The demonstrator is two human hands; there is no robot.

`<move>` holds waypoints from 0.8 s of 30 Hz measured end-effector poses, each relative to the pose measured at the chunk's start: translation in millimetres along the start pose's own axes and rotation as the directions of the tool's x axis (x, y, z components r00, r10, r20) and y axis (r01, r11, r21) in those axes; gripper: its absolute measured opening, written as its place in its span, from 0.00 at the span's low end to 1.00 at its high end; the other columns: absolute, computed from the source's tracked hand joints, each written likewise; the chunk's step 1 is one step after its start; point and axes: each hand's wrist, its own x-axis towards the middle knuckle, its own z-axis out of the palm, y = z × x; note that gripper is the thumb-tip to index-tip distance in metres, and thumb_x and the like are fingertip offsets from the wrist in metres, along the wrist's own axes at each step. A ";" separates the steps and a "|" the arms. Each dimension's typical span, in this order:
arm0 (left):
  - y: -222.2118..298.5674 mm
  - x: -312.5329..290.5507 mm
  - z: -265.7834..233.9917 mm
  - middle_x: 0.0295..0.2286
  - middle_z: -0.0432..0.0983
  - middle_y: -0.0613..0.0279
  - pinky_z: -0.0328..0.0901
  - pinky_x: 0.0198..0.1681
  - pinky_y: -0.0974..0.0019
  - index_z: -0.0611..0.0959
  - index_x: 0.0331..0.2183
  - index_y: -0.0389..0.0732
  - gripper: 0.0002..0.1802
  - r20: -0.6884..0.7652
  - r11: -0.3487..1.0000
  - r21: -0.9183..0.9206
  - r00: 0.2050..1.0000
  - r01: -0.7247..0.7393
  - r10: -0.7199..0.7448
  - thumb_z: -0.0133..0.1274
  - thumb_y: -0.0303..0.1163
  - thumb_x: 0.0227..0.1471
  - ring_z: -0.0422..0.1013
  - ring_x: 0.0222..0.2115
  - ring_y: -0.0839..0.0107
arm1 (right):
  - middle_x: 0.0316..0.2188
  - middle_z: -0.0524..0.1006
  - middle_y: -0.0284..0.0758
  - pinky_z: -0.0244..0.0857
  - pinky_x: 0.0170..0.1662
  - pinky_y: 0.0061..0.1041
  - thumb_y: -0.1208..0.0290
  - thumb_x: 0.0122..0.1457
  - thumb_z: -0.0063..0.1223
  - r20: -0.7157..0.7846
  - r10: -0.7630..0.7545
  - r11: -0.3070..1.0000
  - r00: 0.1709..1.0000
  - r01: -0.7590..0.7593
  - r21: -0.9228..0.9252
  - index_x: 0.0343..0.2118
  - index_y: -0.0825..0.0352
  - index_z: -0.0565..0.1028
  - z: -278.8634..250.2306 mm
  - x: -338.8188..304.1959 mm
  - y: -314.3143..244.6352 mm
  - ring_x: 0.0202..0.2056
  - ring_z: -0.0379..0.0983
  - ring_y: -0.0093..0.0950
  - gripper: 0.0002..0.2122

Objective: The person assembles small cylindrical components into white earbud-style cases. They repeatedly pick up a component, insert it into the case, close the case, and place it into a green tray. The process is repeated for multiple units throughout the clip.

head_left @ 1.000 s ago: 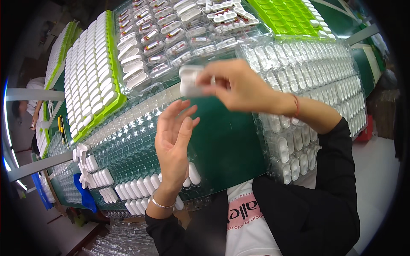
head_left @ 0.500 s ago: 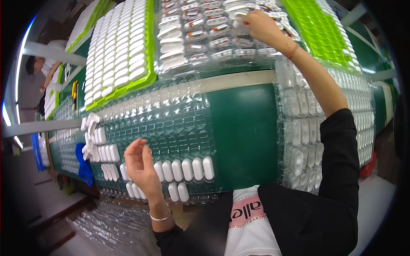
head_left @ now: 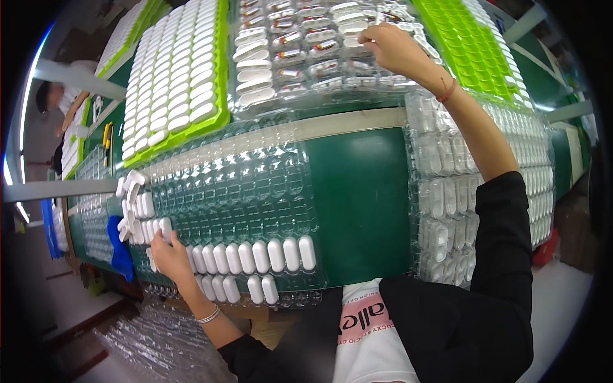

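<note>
White glossy plastic, oblong w/ rounded ends: in the head view this case (head_left: 166, 226) lies just beyond the L hand (head_left: 171, 258), @ R end of a short row, long axis running roughly away from the person, slightly tilted. L hand is nearest, thumb & finger on either side of the case's near end; can't tell if they're actually squeezing. R hand (head_left: 401, 52) is well apart, up over the clear moulded plastic tray w/ small open white cases (head_left: 300, 96); its fingertips look close tog., but can't tell if anything's btwn them. Counts: approx. 4 closed cases in the short row, approx. 3 in the row above; 9 or 10 in the long near row (head_left: 275, 256), at least 5 below that, 2 of those set off to R. All sit on clear moulded plastic sheeting (head_left: 236, 172). Lime-green plastic trays: 1 L of the open-case tray (head_left: 225, 83), packed w/ white cases, too many to count; 1 to R (head_left: 476, 57). Also 1 blue cloth (head_left: 121, 252), 1 yellow-handled cutter (head_left: 106, 137).
</note>
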 end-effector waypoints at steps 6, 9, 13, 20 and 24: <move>-58.4 22.2 54.1 0.38 0.77 0.42 0.65 0.45 0.54 0.79 0.43 0.32 0.20 0.079 1.000 -0.012 0.997 -0.014 0.015 0.59 0.26 0.44 0.73 0.40 0.45 | 0.29 0.80 0.40 0.68 0.36 0.28 0.73 0.57 0.52 -0.005 0.439 0.867 0.899 -0.422 0.265 0.36 0.70 0.79 -105.8 -104.4 -4.8 0.29 0.76 0.33 0.08; -33.9 30.1 38.3 0.38 0.78 0.47 0.66 0.43 0.53 0.80 0.43 0.35 0.20 0.081 0.989 0.127 0.993 0.074 -0.085 0.59 0.27 0.44 0.74 0.39 0.48 | 0.27 0.81 0.36 0.65 0.31 0.25 0.73 0.58 0.53 -0.117 0.526 0.847 0.843 -0.506 0.163 0.38 0.68 0.79 -137.2 -193.3 33.8 0.25 0.74 0.25 0.08; 26.7 30.6 5.7 0.40 0.77 0.50 0.67 0.42 0.59 0.78 0.45 0.33 0.18 -0.124 0.974 -0.165 0.983 -0.155 0.135 0.56 0.23 0.50 0.74 0.37 0.55 | 0.25 0.80 0.36 0.64 0.28 0.24 0.72 0.58 0.55 -0.256 0.693 0.679 0.674 -0.730 -0.084 0.36 0.69 0.79 -182.3 -300.3 60.2 0.23 0.73 0.24 0.07; 203.4 4.6 -63.8 0.39 0.76 0.51 0.66 0.40 0.64 0.78 0.46 0.33 0.19 -0.142 0.656 -0.589 0.860 -0.472 0.491 0.55 0.17 0.49 0.72 0.34 0.62 | 0.27 0.80 0.38 0.68 0.35 0.33 0.67 0.53 0.56 -0.174 0.843 0.463 0.509 -0.851 -0.248 0.30 0.66 0.79 -209.6 -339.9 34.0 0.30 0.76 0.37 0.08; 244.8 -8.0 -76.4 0.38 0.76 0.52 0.66 0.40 0.63 0.78 0.47 0.34 0.21 -0.174 0.491 -0.654 0.747 -0.575 0.642 0.55 0.15 0.48 0.71 0.35 0.62 | 0.27 0.78 0.40 0.67 0.36 0.34 0.69 0.51 0.57 -0.115 0.851 0.443 0.513 -0.817 -0.369 0.29 0.68 0.77 -210.6 -352.2 32.1 0.31 0.75 0.38 0.08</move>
